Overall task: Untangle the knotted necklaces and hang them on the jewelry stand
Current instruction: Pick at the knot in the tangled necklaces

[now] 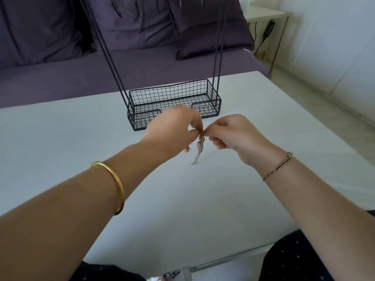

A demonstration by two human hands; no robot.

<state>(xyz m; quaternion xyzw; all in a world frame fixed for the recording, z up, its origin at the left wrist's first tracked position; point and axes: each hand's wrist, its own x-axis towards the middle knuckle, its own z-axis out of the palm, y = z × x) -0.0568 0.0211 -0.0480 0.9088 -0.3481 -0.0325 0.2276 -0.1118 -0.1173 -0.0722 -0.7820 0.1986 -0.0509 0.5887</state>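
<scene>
— Where are the necklaces (198,152)?
— Between your hands. Your left hand (172,132) and right hand (233,136) both pinch the top of the tangle, which hangs over the white table (81,138).
— And the jewelry stand (168,92)?
— Just behind your hands, with a purple sofa (60,78) beyond.

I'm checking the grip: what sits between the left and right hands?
In the head view, the tangled necklaces: left hand and right hand both pinch the top, and the rest hangs down.
</scene>
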